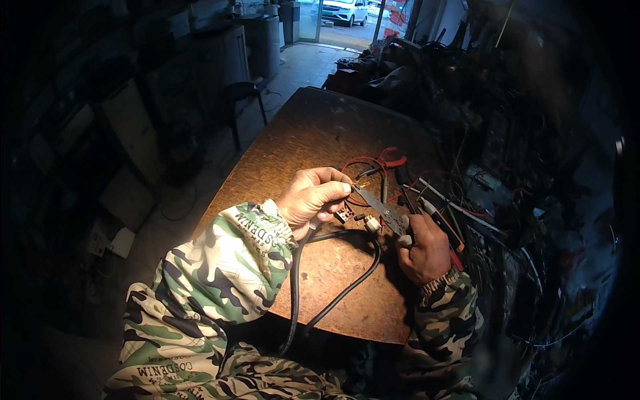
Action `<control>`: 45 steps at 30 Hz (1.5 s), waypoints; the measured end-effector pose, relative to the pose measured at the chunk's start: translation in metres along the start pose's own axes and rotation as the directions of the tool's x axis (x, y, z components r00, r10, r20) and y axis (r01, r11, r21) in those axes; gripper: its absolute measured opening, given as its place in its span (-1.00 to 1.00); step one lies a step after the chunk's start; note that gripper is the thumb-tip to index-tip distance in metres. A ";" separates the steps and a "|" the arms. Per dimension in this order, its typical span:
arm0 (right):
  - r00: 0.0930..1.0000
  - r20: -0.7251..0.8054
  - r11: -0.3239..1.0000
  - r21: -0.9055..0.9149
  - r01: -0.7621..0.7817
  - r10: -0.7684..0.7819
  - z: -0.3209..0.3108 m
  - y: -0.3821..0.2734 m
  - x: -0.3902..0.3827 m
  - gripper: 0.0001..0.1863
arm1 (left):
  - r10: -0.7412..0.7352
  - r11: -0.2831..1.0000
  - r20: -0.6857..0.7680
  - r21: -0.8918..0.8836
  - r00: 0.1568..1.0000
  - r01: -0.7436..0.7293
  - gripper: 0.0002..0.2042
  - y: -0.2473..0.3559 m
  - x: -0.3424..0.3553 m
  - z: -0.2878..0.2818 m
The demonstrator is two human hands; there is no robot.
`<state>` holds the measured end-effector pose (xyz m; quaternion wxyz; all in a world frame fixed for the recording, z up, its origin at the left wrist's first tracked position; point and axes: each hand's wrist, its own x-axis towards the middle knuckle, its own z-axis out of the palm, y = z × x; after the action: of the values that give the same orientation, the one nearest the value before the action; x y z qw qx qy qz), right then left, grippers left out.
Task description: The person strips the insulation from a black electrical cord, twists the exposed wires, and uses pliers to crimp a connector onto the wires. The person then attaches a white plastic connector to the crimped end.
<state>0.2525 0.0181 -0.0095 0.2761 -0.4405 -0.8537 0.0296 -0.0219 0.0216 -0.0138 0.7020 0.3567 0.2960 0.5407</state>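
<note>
My left hand point(310, 197) is closed in a pinch at the centre, on something small that is mostly hidden by the thumb. A black cable point(337, 235) loops beneath it on the table. My right hand point(427, 250) grips a flat grey metal blade tool point(377, 205), whose tip meets my left fingertips. Below the blade lie a small white fitting point(373, 225) and a small dark part with metal contacts point(343, 214). Red-handled pliers point(393, 162) and thin red and black wires sit just beyond my hands.
The worn wooden table point(280, 133) has pens or tools point(437, 217) and white leads along its right. Dark cluttered piles point(507, 167) crowd the right side. A black stool point(240, 91) stands at back left, and a glass doorway point(340, 20) shows a parked white car.
</note>
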 end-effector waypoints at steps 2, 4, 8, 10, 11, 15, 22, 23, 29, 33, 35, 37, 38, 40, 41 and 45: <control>1.000 0.004 1.000 -0.008 -0.011 0.011 0.001 0.000 0.000 -0.69 | 0.003 1.000 -0.002 -0.002 1.000 -0.003 -0.94 0.001 0.000 0.000; 1.000 0.000 1.000 -0.018 -0.001 0.001 0.001 0.000 0.000 -0.67 | 0.011 1.000 -0.003 -0.006 1.000 -0.011 -0.94 0.000 0.000 0.002; 1.000 -0.018 1.000 -0.004 0.007 -0.007 0.001 0.000 0.000 -0.61 | 0.027 1.000 -0.008 -0.010 1.000 -0.027 -0.94 0.002 -0.002 0.004; 0.999 -0.039 1.000 -0.028 -0.001 0.000 0.003 0.000 0.000 -0.58 | 0.042 0.999 -0.015 -0.006 0.999 -0.042 -0.94 0.001 -0.001 0.004; 0.999 -0.049 0.999 -0.041 -0.007 0.005 0.004 0.001 0.000 -0.56 | 0.066 0.997 -0.057 0.028 0.996 -0.065 -0.90 0.000 0.000 0.006; 0.999 -0.034 0.999 -0.048 -0.017 0.015 0.003 -0.001 0.000 -0.56 | 0.145 0.984 -0.109 0.116 0.983 -0.133 -0.89 0.001 -0.002 0.010; 0.999 -0.003 0.998 -0.057 -0.038 0.038 0.003 -0.001 -0.002 -0.59 | 0.162 0.975 -0.130 0.172 0.978 -0.138 -0.88 0.000 -0.002 0.011; 0.999 0.002 0.998 -0.057 -0.042 0.042 0.004 -0.001 -0.002 -0.60 | 0.161 0.975 -0.132 0.177 0.978 -0.136 -0.88 0.000 -0.002 0.011; 1.000 -0.011 0.999 -0.042 -0.023 0.022 0.005 -0.001 -0.002 -0.60 | 0.142 0.977 -0.132 0.177 0.981 -0.118 -0.90 0.001 -0.002 0.012; 0.999 0.009 0.999 -0.031 -0.042 0.043 0.004 0.000 -0.003 -0.60 | 0.144 0.979 -0.110 0.160 0.983 -0.125 -0.92 -0.002 0.000 0.010; 0.999 0.011 0.999 -0.025 -0.039 0.039 0.004 -0.001 -0.002 -0.60 | 0.142 0.979 -0.118 0.164 0.983 -0.122 -0.92 -0.001 0.000 0.010; 0.999 0.016 0.999 -0.020 -0.046 0.046 0.005 -0.001 -0.002 -0.60 | 0.145 0.978 -0.116 0.166 0.983 -0.124 -0.92 -0.001 -0.001 0.009; 0.999 0.018 0.999 -0.019 -0.050 0.050 0.004 -0.001 -0.002 -0.59 | 0.148 0.978 -0.111 0.165 0.983 -0.129 -0.92 -0.002 0.000 0.008; 0.998 0.031 0.999 -0.013 -0.051 0.051 0.003 -0.002 -0.002 -0.58 | 0.159 0.975 -0.108 0.174 0.981 -0.139 -0.92 -0.003 0.000 0.008; 0.998 0.037 0.999 -0.010 -0.051 0.052 0.003 -0.002 -0.002 -0.58 | 0.167 0.972 -0.109 0.185 0.980 -0.145 -0.92 -0.003 0.000 0.009; 0.998 0.046 0.999 -0.007 -0.051 0.051 0.003 -0.002 -0.002 -0.57 | 0.175 0.970 -0.108 0.187 0.979 -0.153 -0.91 -0.002 -0.001 0.011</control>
<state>0.2509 0.0163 -0.0122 0.2542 -0.4621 -0.8485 0.0442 -0.0120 0.0184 -0.0093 0.6006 0.4070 0.3551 0.5895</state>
